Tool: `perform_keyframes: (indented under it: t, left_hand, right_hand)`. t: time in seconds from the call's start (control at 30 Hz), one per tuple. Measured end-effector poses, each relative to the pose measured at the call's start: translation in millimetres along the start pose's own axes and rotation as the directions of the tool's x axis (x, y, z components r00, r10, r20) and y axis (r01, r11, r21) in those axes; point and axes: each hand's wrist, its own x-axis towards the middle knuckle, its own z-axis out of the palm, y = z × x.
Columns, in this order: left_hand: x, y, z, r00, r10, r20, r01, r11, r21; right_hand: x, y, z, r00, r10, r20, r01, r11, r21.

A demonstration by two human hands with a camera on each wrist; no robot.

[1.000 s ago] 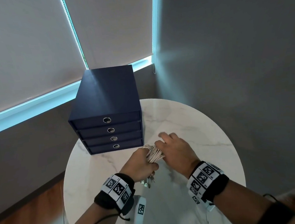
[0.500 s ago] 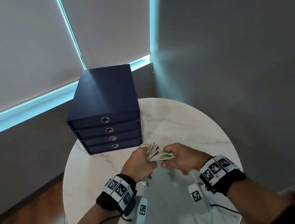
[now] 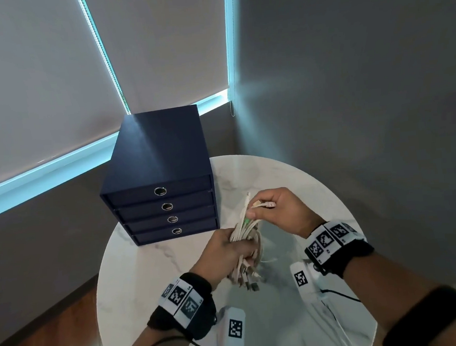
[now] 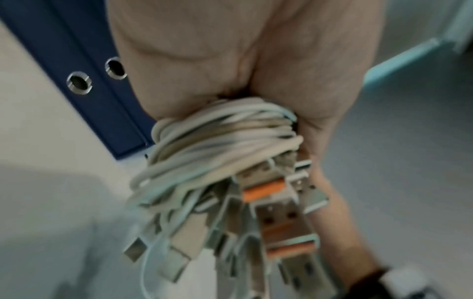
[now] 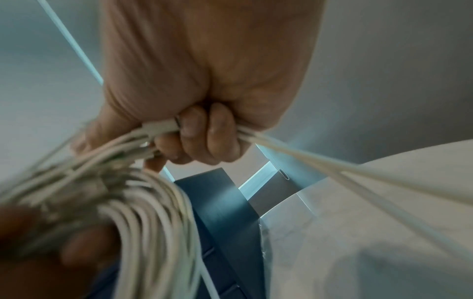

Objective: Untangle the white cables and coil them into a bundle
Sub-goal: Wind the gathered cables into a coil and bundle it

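Observation:
A bundle of white cables [image 3: 246,235] is held above the round marble table [image 3: 290,184]. My left hand [image 3: 225,255] grips the bundle's middle, fingers curled round it. Below that fist hang several USB plugs [image 3: 246,279], some with orange inserts [image 4: 263,191]. The coiled strands [image 4: 220,131] bulge out under my left palm [image 4: 230,60]. My right hand [image 3: 276,210] pinches the upper cable ends [image 5: 158,129] between thumb and curled fingers [image 5: 204,133]. From it more white strands [image 5: 345,172] run off to the lower right. A green-tipped plug [image 3: 246,221] shows in the bundle.
A dark blue four-drawer box [image 3: 162,183] stands at the table's back left, close behind the hands. Grey walls and drawn blinds surround the table. Wooden floor [image 3: 43,337] lies at the lower left. The table edge [image 3: 102,292] curves left of my left wrist.
My right hand went from lying flat over the bundle to gripping its cable ends, then rose up and away from the left hand, drawing the strands out. The left hand kept its grip.

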Motion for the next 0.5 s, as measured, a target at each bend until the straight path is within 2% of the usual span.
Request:
perform_keyframes:
  t: [0.1,0.23,0.37,0.5]
  left_hand:
    - [1,6,2,0.998,-0.059,-0.002,0.056,0.97,-0.236]
    - [2,14,3,0.993,-0.111,0.05,0.122,0.909,-0.398]
    - [4,13,1,0.98,-0.176,0.098,0.201,0.818,-0.539]
    - [3,17,-4,0.962,-0.222,0.157,0.266,0.659,-0.704]
  right_hand:
    - [3,10,3,0.998,-0.051,-0.041,0.045,0.989,-0.139]
    - [0,19,12,0.986,-0.085,-0.14,0.047,0.964,-0.26]
    - [1,25,23,0.973,-0.067,-0.222,0.008,0.967,-0.257]
    - [-2,36,33,0.968,0.033,-0.247,-0.074,0.985,-0.158]
